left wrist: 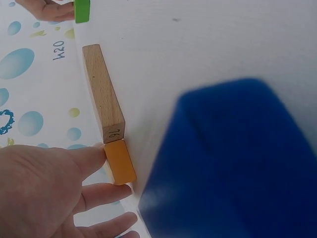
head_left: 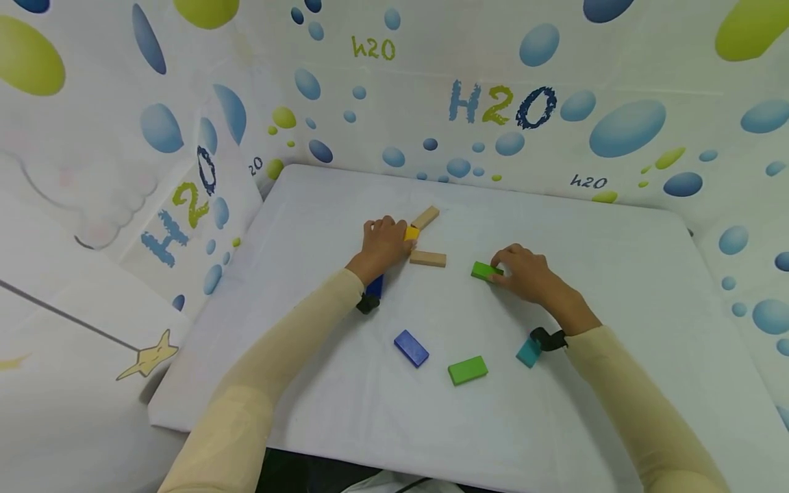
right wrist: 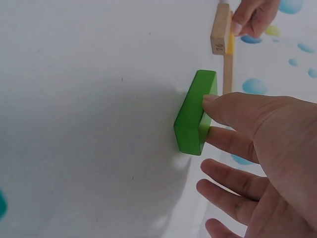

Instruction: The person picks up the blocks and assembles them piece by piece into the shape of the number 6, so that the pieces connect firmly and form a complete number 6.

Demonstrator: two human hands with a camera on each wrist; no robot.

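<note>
My left hand [head_left: 383,245] pinches a small orange-yellow block [left wrist: 120,161] between thumb and index finger at the far middle of the table. One end of a plain wooden block [left wrist: 105,94] lies right at the orange-yellow block. A second wooden block [head_left: 425,218] slants away behind it in the head view. To the right, my right hand [head_left: 524,272] holds a green block [right wrist: 193,116] by its end with thumb and index finger; the other fingers are spread apart. Below my left wrist sits a dark blue block [head_left: 374,287], partly hidden by the wrist camera.
Nearer me on the white table [head_left: 333,411] lie a blue block [head_left: 411,348] and another green block [head_left: 468,370]. A teal block [head_left: 528,352] is partly covered by the right wrist camera [head_left: 548,339]. A patterned curtain [head_left: 419,68] hangs behind the table.
</note>
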